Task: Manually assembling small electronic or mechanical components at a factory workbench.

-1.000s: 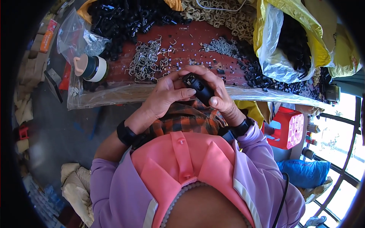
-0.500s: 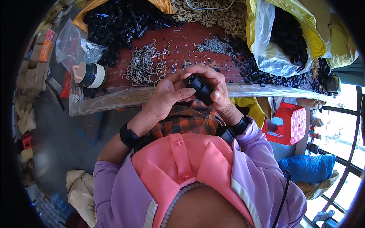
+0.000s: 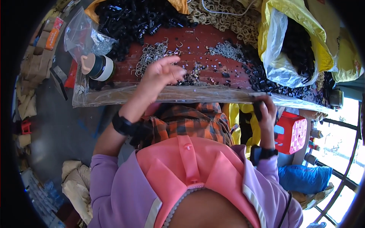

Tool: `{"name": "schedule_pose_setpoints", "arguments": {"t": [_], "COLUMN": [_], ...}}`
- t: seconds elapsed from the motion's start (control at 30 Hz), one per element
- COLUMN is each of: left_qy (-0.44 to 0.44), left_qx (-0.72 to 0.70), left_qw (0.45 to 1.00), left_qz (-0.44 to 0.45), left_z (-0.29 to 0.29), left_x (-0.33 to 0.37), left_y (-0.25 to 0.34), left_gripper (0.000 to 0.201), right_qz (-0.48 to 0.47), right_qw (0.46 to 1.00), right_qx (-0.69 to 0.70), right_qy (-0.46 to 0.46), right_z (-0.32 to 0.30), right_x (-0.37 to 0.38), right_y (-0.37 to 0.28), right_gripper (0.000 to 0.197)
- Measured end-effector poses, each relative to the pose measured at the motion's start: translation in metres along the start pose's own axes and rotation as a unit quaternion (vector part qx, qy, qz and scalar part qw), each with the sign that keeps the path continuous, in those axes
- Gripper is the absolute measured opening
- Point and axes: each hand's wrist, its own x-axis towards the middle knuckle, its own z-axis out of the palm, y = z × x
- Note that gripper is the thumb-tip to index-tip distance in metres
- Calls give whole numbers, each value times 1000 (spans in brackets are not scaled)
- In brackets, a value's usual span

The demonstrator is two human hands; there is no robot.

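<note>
My left hand (image 3: 161, 76) is lifted over the near part of the red tabletop (image 3: 182, 43), its fingers apart and nothing visible in them. Bent metal clips (image 3: 155, 53) lie in a loose heap just beyond it. Off to the right, my right hand (image 3: 268, 108) grips a black cylindrical plastic part (image 3: 257, 110), mostly hidden by the fingers. That hand is at the table's front edge, beside an open yellow bag (image 3: 251, 131) that hangs below the edge.
Black plastic parts (image 3: 133, 19) and beige rings (image 3: 224, 19) are piled at the back. Small grey metal pieces (image 3: 228, 50) lie right of centre. A yellow sack with a white liner (image 3: 272, 49) stands at right, a lidded cup (image 3: 100, 68) at left. A red stool (image 3: 291, 131) is below.
The hands have parted. My right hand has carried the black part right, toward the yellow bag; my left hand has let go of it and moved slightly left and up.
</note>
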Motion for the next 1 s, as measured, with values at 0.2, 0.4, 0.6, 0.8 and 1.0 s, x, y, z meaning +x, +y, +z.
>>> {"name": "schedule_pose_setpoints", "arguments": {"t": [0.2,0.4,0.6,0.8,1.0], "left_qy": [195,234,184,149,-11], "left_qx": [369,652,766,500,-111], "left_qw": [898,699,612,851,992], "left_qz": [139,176,69,56,-67], "left_z": [-70,-88,-81,-84,-54], "left_x": [69,114,131,107,27], "left_y": [2,15,23,17,13], "left_gripper": [39,35,33,29,26], "right_qz": [241,105,67,-177,-234], "right_qw": [958,866,966,955,904], "right_qx": [-141,-483,-249,-215,-331], "right_qy": [69,80,12,-107,-138], "right_z": [-76,-91,-28,47,90], "right_x": [-76,-122,-24,66,121], "right_y": [119,195,35,-6,27], "right_gripper": [25,19,11,15,17]}}
